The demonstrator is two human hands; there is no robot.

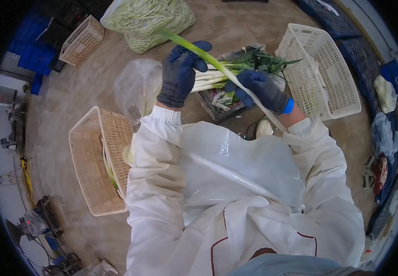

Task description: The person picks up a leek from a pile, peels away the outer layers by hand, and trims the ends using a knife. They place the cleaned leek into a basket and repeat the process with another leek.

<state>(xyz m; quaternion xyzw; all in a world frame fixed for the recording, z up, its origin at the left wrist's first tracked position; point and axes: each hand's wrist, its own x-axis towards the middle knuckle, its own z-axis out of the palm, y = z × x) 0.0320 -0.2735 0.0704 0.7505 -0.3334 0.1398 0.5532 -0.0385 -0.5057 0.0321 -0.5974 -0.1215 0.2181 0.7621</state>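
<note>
A bare concrete floor [70, 92] fills the room. Blue crates [31, 50] are stacked at the far left, and a grey machine [12, 124] stands by the left wall. The person wears a white coat under a clear plastic apron [235, 170].

At the top lies a big bag [148, 18] stuffed with pale green stalks. Nearer the person is a crumpled clear bag [136, 85]. The white basket [328, 69] on the right tilts on its side and has a few pale strips inside. The cream basket [93, 165] on the left stands beside the person's left arm, with a few green stalks along its near wall. A small basket [81, 40] sits tipped at the upper left. Under the hands, a dark tray [212, 108] holds green and white trimmings.

Both hands wear dark blue gloves. The left grip [180, 73] is curled tight around a bunch [208, 80] of scallions, whose white ends are by the palm and whose leaves fan out to the right over the tray. Its fingertips also touch a single long stalk [176, 38]. That stalk slants from its green tip at the upper left, across the left fingers, down to the right. The right grip [258, 89] is pressed together round its white part, above the tray, and the white end juts out past the wrist.
</note>
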